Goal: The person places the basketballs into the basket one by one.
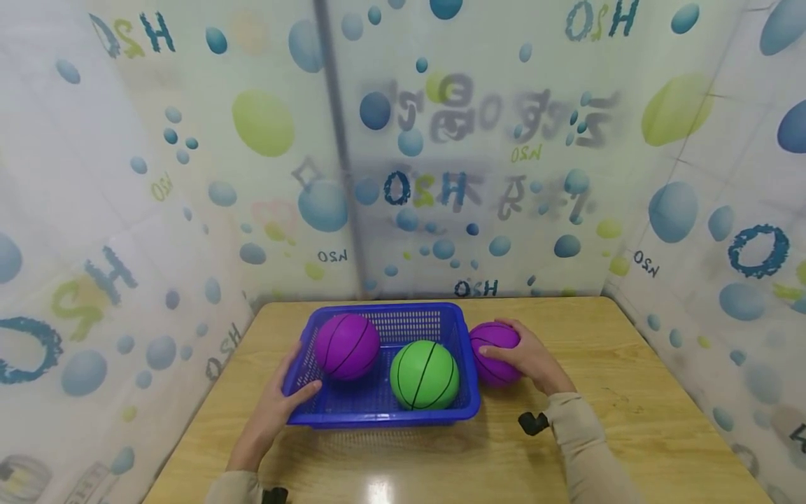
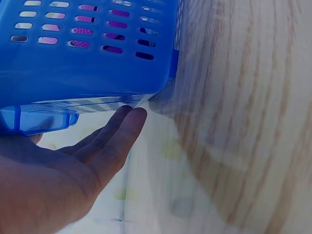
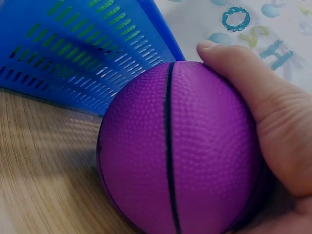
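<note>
A blue plastic basket [image 1: 352, 421] with slotted walls stands on the table. Inside it, a purple mini basketball [image 1: 348, 346] lies at the left and a green mini basketball [image 1: 425, 375] at the right. My left hand [image 1: 272, 406] holds the basket's left end, thumb over the rim and fingers along the outside. Just outside the basket's right wall, my right hand [image 1: 535, 358] grips a second purple mini basketball [image 3: 180, 146] from its right side. In the right wrist view the thumb lies across the ball; most other fingers are hidden behind it.
The wooden table [image 1: 604, 392] extends to both sides and in front of the basket. A printed curtain [image 1: 478, 231] with bubbles and letters hangs behind and at both sides. Small black objects [image 1: 533, 423] sit by the sleeve cuffs.
</note>
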Demonstrator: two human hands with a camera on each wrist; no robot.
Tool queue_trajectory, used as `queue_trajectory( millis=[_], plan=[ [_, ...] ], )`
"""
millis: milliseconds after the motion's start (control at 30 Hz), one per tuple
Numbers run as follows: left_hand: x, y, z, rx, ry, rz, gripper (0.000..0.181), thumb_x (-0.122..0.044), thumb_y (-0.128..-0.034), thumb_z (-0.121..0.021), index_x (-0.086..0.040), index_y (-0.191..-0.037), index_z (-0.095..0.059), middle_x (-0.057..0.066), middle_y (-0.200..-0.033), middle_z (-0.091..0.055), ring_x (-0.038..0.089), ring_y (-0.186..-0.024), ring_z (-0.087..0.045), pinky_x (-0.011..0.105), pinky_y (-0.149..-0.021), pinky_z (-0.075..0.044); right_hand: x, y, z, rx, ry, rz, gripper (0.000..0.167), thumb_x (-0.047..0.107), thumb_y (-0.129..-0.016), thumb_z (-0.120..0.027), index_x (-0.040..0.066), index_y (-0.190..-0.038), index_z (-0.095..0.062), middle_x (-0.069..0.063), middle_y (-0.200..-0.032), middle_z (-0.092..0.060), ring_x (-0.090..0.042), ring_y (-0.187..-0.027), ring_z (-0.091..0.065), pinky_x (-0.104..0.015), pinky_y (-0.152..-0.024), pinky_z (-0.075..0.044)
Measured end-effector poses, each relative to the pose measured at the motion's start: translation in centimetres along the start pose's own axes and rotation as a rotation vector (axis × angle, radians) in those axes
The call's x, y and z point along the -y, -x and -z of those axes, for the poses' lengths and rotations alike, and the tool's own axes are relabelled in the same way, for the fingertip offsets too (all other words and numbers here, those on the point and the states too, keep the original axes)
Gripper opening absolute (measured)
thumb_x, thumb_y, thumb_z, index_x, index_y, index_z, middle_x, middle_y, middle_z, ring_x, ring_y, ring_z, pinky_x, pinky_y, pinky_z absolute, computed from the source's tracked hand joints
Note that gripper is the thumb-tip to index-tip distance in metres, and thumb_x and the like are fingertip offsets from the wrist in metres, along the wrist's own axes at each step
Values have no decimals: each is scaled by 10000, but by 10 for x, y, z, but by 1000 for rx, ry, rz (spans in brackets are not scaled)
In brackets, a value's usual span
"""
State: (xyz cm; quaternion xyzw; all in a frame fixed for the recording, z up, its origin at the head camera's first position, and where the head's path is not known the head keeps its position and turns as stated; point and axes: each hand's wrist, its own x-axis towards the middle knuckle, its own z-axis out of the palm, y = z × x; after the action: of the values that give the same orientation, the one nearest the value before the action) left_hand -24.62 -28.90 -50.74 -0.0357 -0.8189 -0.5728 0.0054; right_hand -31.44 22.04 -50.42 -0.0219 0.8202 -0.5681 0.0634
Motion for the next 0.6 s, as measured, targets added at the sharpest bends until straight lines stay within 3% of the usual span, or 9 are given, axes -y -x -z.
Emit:
queue_trajectory(
  millis=[300,600],
  plan=[
    [-2,1,-1,3,27,4,1007,-209,-1027,-783,-274,-1810,-154,233,-1851,-114,478,-1644,-235,705,-1309,-174,6,12,-1,24,37,-35,1051,413,-899,-947,145,-1700,-323,-319,-1575,-508,-502,-1375,-585,-616,-1049,-593],
    [0,1,-1,2,28,-6,1007,-208,-1024,-788,-284,-1809,-163,224,-1853,-114,471,-1656,-202,717,-1312,-148,4,17,-4,-21,-50,-40,1012,380,-929,-920,151,-1706,-313,-321,-1596,-477,-508,-1391,-574,-562,-1016,-612]
  ],
)
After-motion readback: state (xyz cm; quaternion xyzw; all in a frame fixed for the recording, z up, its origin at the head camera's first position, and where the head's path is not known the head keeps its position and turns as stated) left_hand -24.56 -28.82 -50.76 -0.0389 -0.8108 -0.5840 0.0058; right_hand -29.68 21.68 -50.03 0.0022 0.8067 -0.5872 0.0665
